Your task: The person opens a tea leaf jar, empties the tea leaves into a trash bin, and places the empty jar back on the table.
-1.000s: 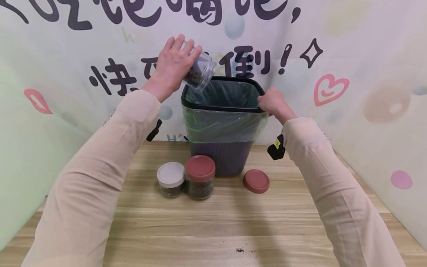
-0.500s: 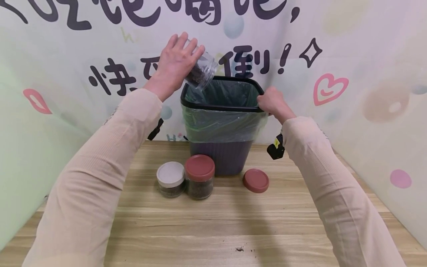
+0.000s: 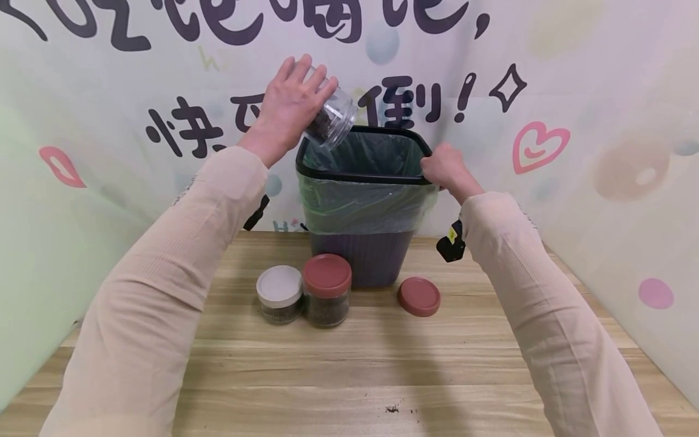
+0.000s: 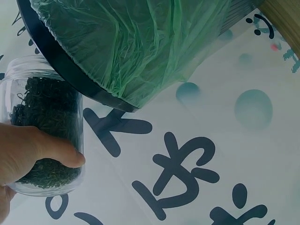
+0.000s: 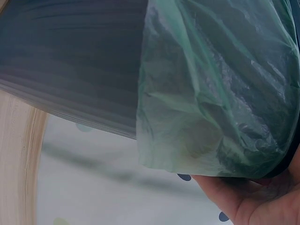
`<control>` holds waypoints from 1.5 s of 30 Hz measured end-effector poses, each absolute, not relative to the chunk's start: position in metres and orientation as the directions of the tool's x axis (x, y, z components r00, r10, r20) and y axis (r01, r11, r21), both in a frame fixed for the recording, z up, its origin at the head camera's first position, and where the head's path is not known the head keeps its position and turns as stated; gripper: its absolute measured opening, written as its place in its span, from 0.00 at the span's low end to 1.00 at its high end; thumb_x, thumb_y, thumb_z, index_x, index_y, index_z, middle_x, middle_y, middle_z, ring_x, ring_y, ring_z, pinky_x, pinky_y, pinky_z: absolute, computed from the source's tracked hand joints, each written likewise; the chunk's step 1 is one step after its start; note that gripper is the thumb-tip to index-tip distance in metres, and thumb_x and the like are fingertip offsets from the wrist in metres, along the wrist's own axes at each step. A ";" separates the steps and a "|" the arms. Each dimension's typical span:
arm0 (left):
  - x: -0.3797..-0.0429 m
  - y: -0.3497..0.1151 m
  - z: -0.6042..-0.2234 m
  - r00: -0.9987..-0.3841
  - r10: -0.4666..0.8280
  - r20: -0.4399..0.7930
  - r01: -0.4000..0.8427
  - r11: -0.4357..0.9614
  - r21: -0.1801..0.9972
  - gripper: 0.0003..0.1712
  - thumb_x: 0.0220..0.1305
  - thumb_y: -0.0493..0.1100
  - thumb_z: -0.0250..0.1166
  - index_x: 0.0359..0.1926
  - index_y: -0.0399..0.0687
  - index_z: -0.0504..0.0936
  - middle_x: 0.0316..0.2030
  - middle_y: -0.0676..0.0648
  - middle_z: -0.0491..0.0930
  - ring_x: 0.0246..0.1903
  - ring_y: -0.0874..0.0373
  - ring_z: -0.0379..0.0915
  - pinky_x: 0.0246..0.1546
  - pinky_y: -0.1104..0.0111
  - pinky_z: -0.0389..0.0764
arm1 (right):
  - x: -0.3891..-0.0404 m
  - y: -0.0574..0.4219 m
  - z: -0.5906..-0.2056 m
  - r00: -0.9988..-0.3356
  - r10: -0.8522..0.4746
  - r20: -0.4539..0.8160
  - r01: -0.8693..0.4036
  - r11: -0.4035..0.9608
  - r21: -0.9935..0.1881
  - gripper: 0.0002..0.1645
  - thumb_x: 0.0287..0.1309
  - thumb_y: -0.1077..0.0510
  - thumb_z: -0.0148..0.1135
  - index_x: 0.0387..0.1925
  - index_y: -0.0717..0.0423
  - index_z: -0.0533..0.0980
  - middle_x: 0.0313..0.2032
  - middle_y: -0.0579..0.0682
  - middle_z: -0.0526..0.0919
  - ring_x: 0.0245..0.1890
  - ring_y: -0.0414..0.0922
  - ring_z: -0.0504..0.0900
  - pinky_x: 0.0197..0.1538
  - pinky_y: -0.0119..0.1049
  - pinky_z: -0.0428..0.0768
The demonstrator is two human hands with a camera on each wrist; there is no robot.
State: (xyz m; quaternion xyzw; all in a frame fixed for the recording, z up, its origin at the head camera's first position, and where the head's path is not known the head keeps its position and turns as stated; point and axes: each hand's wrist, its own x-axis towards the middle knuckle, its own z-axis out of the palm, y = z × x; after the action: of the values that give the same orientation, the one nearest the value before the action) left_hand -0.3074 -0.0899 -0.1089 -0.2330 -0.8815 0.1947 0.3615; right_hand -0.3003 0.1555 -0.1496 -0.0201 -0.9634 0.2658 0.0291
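Observation:
My left hand (image 3: pixel 295 103) grips a lidless clear jar (image 3: pixel 337 121), tilted with its mouth towards the right, over the left rim of a dark trash bin (image 3: pixel 366 258). In the left wrist view, dark dried shreds like loose tea leaves (image 4: pixel 49 112) fill much of the jar, and the thumb lies across its side. A thin green bag (image 3: pixel 360 206) lines the bin and folds down over its outside. At the bin's right corner, my right hand (image 3: pixel 448 167) holds the black rim; in the right wrist view its fingers are partly hidden under the bag.
In front of the bin stand a white-lidded jar (image 3: pixel 280 294) and a red-lidded jar (image 3: pixel 327 290), both with dark contents. A loose red lid (image 3: pixel 419 297) lies to their right. Dark crumbs (image 3: pixel 392 409) dot the wooden table (image 3: pixel 306 370) near the front. A printed backdrop hangs behind.
My left hand and the tilted jar have shifted slightly to the right over the bin. The right hand stays on the rim, and the bin has not moved.

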 end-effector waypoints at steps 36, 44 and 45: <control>-0.309 -0.088 -0.112 -0.623 0.595 0.508 0.274 0.774 -0.571 0.37 0.46 0.28 0.63 0.58 0.42 0.60 0.59 0.38 0.59 0.61 0.43 0.49 0.63 0.54 0.49 | -0.300 0.155 -0.151 -0.996 0.049 0.073 0.007 0.868 -0.497 0.11 0.58 0.61 0.36 0.21 0.58 0.59 0.27 0.55 0.64 0.20 0.45 0.70 0.23 0.31 0.72; -0.309 -0.088 -0.113 -0.611 0.601 0.516 0.255 0.766 -0.590 0.37 0.46 0.29 0.65 0.58 0.43 0.60 0.58 0.39 0.59 0.61 0.44 0.49 0.63 0.55 0.50 | -0.301 0.155 -0.150 -0.996 0.032 0.077 -0.011 0.867 -0.499 0.12 0.58 0.61 0.36 0.20 0.59 0.59 0.26 0.54 0.63 0.16 0.43 0.70 0.21 0.31 0.72; -0.309 -0.088 -0.113 -0.608 0.602 0.517 0.253 0.765 -0.593 0.37 0.46 0.30 0.65 0.58 0.43 0.60 0.58 0.39 0.60 0.61 0.44 0.49 0.63 0.55 0.50 | -0.301 0.155 -0.150 -0.997 0.032 0.076 -0.010 0.866 -0.500 0.12 0.58 0.61 0.36 0.20 0.59 0.59 0.26 0.54 0.63 0.16 0.43 0.70 0.21 0.31 0.72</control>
State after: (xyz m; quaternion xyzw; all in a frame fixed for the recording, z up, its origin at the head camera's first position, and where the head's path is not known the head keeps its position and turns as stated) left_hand -0.3088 -0.0880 -0.1134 -0.2473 -0.8646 0.2377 0.3672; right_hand -0.3009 0.1553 -0.1496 -0.0056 -0.9651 0.2586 0.0410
